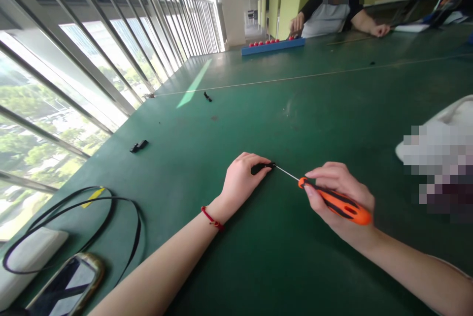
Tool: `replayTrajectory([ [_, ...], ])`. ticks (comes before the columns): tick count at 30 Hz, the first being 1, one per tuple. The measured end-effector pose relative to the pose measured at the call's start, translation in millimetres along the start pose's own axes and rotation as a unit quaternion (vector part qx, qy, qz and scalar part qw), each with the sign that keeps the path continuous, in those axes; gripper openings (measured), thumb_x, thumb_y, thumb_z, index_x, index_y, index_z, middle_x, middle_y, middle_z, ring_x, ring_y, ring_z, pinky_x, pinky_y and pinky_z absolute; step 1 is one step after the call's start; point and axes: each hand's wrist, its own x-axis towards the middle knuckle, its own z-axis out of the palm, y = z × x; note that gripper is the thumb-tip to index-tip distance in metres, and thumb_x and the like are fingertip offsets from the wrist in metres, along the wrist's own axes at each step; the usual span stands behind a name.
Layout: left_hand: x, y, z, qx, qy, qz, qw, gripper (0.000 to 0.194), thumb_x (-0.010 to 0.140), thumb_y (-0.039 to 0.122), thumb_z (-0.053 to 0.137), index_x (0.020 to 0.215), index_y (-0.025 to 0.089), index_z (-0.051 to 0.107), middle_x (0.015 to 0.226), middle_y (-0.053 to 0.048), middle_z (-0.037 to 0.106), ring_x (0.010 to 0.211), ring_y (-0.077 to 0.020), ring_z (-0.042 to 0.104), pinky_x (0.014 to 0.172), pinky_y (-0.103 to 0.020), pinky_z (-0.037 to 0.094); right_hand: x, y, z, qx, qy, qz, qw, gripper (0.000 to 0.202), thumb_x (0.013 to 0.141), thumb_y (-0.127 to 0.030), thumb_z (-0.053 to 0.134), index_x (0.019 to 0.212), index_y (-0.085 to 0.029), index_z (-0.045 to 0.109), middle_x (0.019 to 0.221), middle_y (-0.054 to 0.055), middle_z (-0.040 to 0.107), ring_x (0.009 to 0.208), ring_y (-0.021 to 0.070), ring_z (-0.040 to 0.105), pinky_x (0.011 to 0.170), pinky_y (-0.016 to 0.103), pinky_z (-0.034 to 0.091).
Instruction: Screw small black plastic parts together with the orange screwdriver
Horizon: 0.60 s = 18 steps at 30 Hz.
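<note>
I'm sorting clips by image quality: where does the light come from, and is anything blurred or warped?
Head view: daylight floods in from the windows, leaving a bright streak on the green table; the window bars bow with wide-angle distortion; the left hand, right hand and orange screwdriver are sharp.

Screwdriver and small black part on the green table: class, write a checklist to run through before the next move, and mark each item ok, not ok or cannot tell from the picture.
1. Small black part pinned to the green table by the left hand: ok.
2. Right hand gripping the orange handle of the screwdriver: ok.
3. Screwdriver tip meets the part: ok; seated in a screw: cannot tell.
4. Left fingertips clear of the tip: not ok, they sit right beside it.
5. Black cable loop and phone away from both hands: ok.
</note>
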Motion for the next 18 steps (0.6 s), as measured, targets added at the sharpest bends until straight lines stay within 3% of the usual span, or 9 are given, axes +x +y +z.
replayTrajectory([
  [4,0,0,-0.9,-0.008,-0.001,-0.005,1.000,0.014,0.082,0.024,0.059,0.091,0.023,0.070,0.093,0.000,0.070,0.091,-0.0179,0.059,0.083,-0.033,0.049,-2,2,2,0.037,0.040,0.016,0.998,0.039,0.071,-0.012,0.064,0.107,-0.023,0.053,0.083,0.003,0.056,0.074,0.0174,0.058,0.064,0.032,0.052],
  [10,1,-1,-2.1,-0.016,-0.005,-0.013,1.000,0.014,0.082,0.025,0.060,0.091,0.023,0.070,0.093,0.000,0.071,0.091,-0.0177,0.060,0.083,-0.033,0.049,5,1,0,-0.008,-0.024,-0.034,0.999,0.021,0.074,-0.012,0.060,0.092,-0.023,0.056,0.067,-0.001,0.065,0.067,0.0178,0.063,0.062,0.035,0.049],
  [18,1,-2,-2.3,-0.028,-0.008,-0.022,0.999,0.014,0.082,0.026,0.060,0.091,0.023,0.069,0.094,0.000,0.071,0.091,-0.0171,0.060,0.085,-0.033,0.048,12,-1,-2,0.000,-0.028,-0.040,0.999,0.018,0.076,-0.011,0.057,0.090,-0.021,0.055,0.064,-0.002,0.067,0.066,0.0180,0.065,0.064,0.036,0.050],
])
